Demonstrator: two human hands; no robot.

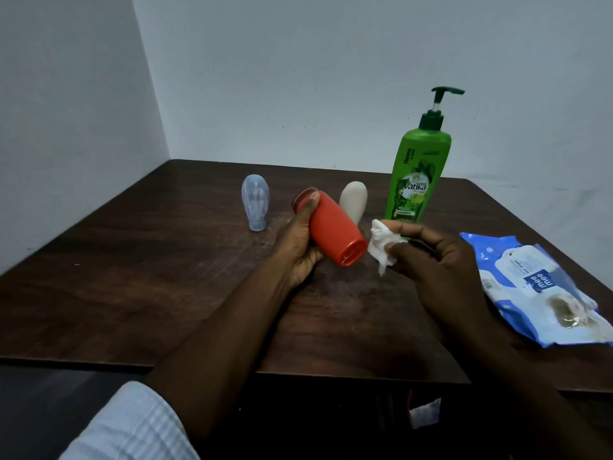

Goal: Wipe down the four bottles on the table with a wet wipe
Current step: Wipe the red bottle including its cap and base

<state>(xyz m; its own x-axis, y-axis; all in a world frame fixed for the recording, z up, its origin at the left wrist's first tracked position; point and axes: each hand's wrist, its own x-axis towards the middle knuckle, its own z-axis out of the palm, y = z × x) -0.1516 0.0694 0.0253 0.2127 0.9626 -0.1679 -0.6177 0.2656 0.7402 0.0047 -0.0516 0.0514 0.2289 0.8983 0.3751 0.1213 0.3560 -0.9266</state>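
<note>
My left hand (297, 242) grips a red bottle (331, 230) tilted on its side above the table, cap end pointing toward me and to the right. Just right of that cap, my right hand (438, 257) pinches a crumpled white wet wipe (381, 249), which sits close to the cap. A pale blue bottle (255, 202) stands cap-down at the left. A cream bottle (354, 200) stands behind the red one, partly hidden. A tall green pump shampoo bottle (418, 171) stands upright at the back right.
A blue and white wet wipe pack (537, 287) lies flat near the right edge of the dark wooden table (166, 277). White walls meet in a corner behind the table. A scrap of white paper (426, 411) lies on the floor below.
</note>
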